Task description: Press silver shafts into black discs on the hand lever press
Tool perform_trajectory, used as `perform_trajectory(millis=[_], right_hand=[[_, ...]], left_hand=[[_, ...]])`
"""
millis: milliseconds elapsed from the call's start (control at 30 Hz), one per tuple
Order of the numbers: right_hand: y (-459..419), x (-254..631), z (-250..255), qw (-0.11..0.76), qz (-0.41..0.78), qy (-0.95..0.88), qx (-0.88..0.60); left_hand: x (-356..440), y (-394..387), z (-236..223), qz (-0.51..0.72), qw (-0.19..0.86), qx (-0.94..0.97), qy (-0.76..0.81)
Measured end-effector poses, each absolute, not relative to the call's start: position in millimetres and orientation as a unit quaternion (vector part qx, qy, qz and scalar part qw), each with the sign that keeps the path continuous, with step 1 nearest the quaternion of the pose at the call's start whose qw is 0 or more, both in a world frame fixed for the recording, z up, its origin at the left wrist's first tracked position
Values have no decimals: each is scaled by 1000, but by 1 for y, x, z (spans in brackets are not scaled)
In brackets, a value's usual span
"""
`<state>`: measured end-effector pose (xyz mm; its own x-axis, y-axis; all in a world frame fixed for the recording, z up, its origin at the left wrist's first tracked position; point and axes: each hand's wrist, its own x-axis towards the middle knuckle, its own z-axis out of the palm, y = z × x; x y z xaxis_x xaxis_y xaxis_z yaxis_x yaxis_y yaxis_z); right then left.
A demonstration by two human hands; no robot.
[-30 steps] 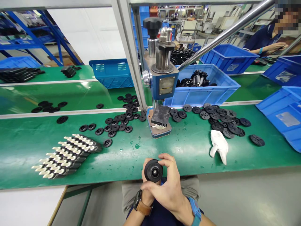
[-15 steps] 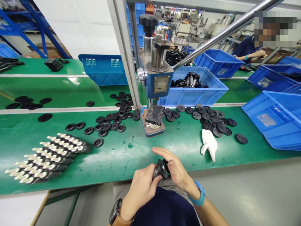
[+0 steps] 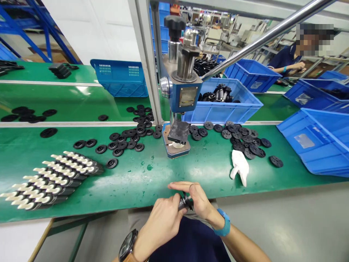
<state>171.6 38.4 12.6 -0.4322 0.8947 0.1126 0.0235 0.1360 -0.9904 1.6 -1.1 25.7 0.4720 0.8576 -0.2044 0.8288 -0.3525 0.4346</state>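
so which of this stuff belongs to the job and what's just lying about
Likely the job:
- black flanged part held in the left grip, right grip at its end
- loose black discs
- white-tipped black parts
- perhaps the lever press

Probably just lying about:
- white glove-like item
- teal basket

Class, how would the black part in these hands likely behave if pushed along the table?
The part would probably roll: its body looks round. Its wider, disc-like end might make it curve. It seems stiff, showing no bend in the left hand.
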Motion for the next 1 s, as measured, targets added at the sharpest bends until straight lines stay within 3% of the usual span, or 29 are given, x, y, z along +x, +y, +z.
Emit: perform_trajectory(millis=[200, 433, 600, 767, 1000], right_hand=[[35, 166, 8, 416, 558, -618, -365], [35, 166, 3, 360, 544, -659, -374], [35, 174, 16, 443, 568, -622, -307], [34, 180, 34, 431, 433, -745, -268], [30, 171, 33, 429, 368, -789, -240]], left_hand=[[-1, -6, 20, 31, 264, 815, 515], [-5, -6, 6, 67, 299, 802, 512], [-9, 3, -6, 214, 383, 757, 484], [-12, 7, -17, 407, 447, 660, 447], [-11, 3, -32, 408, 496, 614, 459]])
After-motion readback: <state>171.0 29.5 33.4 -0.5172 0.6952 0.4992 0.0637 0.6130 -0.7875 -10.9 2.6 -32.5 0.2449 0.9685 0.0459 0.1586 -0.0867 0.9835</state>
